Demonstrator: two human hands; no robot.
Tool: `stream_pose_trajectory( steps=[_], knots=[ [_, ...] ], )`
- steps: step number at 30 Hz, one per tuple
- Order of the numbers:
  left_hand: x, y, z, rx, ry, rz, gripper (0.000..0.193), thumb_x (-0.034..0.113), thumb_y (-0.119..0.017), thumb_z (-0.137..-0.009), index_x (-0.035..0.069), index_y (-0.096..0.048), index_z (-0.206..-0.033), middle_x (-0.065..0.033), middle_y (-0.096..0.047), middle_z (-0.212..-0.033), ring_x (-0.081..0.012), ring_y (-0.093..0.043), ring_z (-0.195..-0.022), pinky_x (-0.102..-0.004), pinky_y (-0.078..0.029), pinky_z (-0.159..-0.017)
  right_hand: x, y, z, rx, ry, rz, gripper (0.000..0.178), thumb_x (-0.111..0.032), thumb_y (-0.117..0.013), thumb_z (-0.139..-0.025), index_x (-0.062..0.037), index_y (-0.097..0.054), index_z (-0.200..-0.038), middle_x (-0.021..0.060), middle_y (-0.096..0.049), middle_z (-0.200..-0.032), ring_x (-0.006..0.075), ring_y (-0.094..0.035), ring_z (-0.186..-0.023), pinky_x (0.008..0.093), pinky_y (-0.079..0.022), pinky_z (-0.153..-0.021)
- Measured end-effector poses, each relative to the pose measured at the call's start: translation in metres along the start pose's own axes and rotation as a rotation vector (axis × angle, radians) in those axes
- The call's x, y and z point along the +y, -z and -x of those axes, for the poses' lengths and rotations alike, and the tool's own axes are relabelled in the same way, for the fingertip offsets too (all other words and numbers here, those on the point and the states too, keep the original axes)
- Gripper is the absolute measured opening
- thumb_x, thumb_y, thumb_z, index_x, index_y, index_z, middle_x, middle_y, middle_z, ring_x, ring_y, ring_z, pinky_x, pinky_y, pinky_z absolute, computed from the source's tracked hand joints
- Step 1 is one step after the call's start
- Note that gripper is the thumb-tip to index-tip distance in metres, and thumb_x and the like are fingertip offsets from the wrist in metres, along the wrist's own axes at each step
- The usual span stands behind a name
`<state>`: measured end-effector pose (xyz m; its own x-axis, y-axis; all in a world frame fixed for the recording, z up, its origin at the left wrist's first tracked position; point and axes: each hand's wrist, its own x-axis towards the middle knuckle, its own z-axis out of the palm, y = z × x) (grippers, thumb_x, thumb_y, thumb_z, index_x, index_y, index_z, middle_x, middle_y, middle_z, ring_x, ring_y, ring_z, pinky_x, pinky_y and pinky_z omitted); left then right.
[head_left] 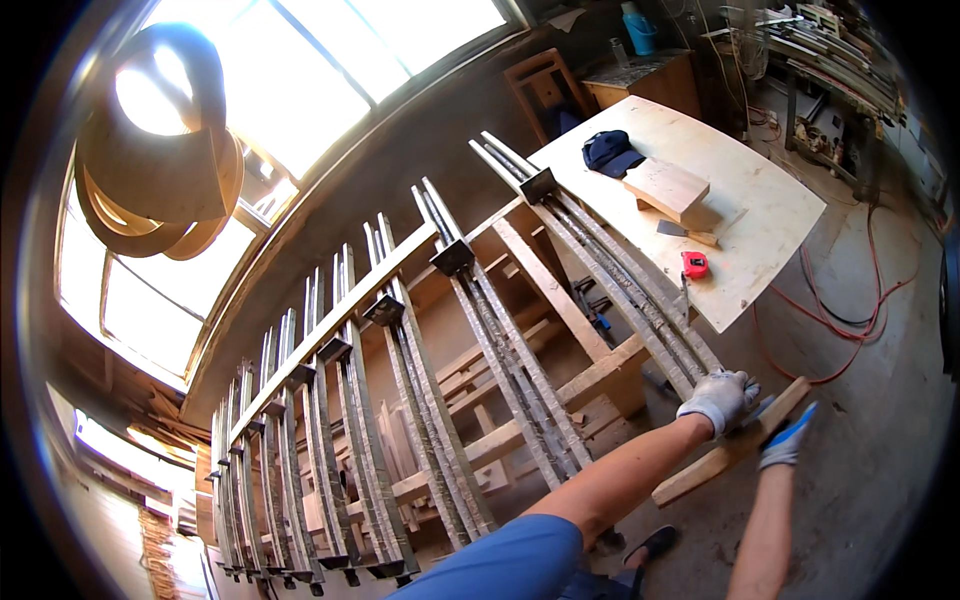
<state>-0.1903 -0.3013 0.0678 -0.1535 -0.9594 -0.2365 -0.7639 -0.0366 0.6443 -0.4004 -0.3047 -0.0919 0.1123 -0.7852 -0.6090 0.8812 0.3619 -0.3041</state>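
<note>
Left to right, I see the rightmost bar clamp (625,278), the left hand (720,400) curled at its near end, then a wooden batten (730,447) slanting near-left to far-right; the right hand (787,440), nearer it, extends straight fingers alongside. I cannot tell whether either grips.

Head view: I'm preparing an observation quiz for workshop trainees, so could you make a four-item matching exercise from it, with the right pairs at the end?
Column one
1. Tape measure
2. Cap
3. Short wooden bar
4. Flask

Column two
A. Light blue, on the cabinet at the back
B. Red, on the pale board
C. Beside the gloved right hand
D. Dark blue, near a pale wooden block

Right pairs: 1-B, 2-D, 3-C, 4-A
</note>
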Motion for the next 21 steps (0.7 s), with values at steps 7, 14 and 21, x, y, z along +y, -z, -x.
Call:
stream_pose_trajectory(
  steps=[7,14,21],
  knots=[
    [-0.015,-0.014,-0.008,0.048,-0.038,-0.084,0.032,0.035,-0.054,-0.095,0.009,-0.073,-0.095,-0.0161,-0.072,-0.103,-0.0387,-0.067,-0.097,-0.0491,-0.053,-0.082,0.061,-0.041,0.144,-0.375,-0.072,0.239,0.096,-0.082,-0.026,-0.091,-0.0007,-0.068,-0.119,0.0189,-0.074,-0.094,0.0349,-0.071,-0.081,0.0488,-0.055,-0.089],
    [-0.013,-0.011,-0.002,0.033,0.007,-0.008,0.037,0.037,-0.051,-0.099,0.005,-0.070,-0.102,-0.0234,-0.070,-0.104,-0.0423,-0.066,-0.100,-0.0495,-0.051,-0.088,0.135,0.090,0.067,-0.128,-0.452,-0.270,0.105,-0.091,-0.041,-0.077,-0.0053,-0.055,-0.137,0.0206,-0.055,-0.138,0.0348,-0.056,-0.122,0.0550,-0.038,-0.108],
    [-0.009,-0.002,-0.001,0.007,0.008,0.005,0.041,0.039,-0.050,-0.100,0.003,-0.068,-0.106,-0.0256,-0.069,-0.105,-0.0430,-0.065,-0.102,-0.0493,-0.050,-0.091,-0.023,-0.038,0.026,-0.233,0.132,0.134,0.083,-0.080,-0.045,-0.087,-0.0067,-0.065,-0.120,0.0132,-0.069,-0.112,0.0281,-0.066,-0.096,0.0422,-0.053,-0.088]
  ],
)
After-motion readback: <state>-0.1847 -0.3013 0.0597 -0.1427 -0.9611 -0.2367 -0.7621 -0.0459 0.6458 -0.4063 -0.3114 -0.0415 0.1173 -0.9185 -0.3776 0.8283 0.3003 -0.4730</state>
